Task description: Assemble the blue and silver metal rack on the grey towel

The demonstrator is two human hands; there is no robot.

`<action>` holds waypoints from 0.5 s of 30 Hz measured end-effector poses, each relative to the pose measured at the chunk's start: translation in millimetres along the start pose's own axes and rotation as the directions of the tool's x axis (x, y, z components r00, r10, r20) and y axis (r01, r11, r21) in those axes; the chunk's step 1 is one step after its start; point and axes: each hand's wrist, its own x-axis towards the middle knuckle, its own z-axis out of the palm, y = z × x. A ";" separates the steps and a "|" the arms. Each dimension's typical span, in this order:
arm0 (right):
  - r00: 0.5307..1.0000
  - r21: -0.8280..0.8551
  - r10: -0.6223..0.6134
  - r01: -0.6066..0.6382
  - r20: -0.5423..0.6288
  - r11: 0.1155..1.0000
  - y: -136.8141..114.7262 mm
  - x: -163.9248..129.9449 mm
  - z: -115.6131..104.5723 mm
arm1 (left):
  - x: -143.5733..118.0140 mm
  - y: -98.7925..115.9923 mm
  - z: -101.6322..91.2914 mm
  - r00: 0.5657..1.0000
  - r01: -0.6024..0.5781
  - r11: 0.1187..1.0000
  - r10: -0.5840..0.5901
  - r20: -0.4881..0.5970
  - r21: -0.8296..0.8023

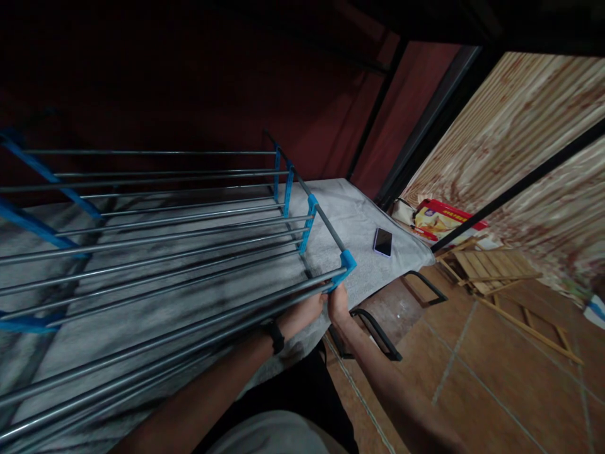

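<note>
A metal shelf rack (189, 239) with grey tubes and blue plastic joints lies on its side on a grey-covered bed (350, 214). My left hand (305, 312) grips the nearest tubes close to the rack's near right corner; a dark band sits on its wrist. Just to its right, my right hand (338, 302) holds the blue corner joint (346, 263) from below. Both hands meet at that corner, almost touching.
A phone (382, 242) lies face up on the bed near its right edge. Black metal frame pieces (378, 334) rest on the tiled floor below. A folded wooden rack (491, 268) and a red-and-yellow package (444, 217) sit by the wall at right.
</note>
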 end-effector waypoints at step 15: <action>0.971 -0.085 -0.124 0.144 0.207 0.986 -2.9 -4.0 -9.9 | -23.4 26.1 -34.9 0.993 0.031 0.980 -0.053 0.105 0.198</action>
